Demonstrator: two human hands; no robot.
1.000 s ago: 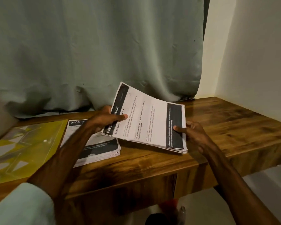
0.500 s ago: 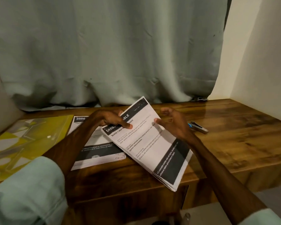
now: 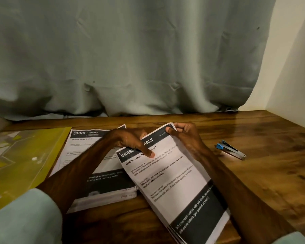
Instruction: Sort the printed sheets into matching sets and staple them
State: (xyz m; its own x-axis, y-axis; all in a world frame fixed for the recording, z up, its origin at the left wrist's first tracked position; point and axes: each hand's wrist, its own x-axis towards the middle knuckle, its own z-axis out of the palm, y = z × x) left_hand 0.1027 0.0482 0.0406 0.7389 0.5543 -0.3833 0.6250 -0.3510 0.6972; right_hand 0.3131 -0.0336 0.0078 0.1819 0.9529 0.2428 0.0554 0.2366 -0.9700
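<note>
Sheaf ("DRESSING TABLE / Bottle Label Replacement") is in both hands over the front of the desk. It's tilted, with the bottom end past the desk edge. Can't tell if the underside touches wood.

Left hand is clamped on the header band, thumb flat on top, fingers hidden under the paper. Reads as the anchor so pages don't fan.

Right hand pinches the top right corner, thumb on the print, fingers curled behind. My read: it's squaring the corner where a staple would go. The thumb covers that spot, so can't tell if 1 is already in.

Stapler lies on the desk to the right, apart from the sheaf, untouched. It's near the right hand, so a short reach.

Stack ("3800 KITCHEN") lies flat at left, partly under the left forearm, its right edge overlapped by the sheaf. Different title, so likely parked as its own set. Looks like 2 bundles slightly offset, with handwritten corner marks too small to read.

Yellow folder sits just left of the stack, role unclear. Curtain behind.

Stage: the 2 titles look separated. Next needs 1 hand freed for the stapler while the other keeps the corner aligned. Risk: pages slip on that handover.
</note>
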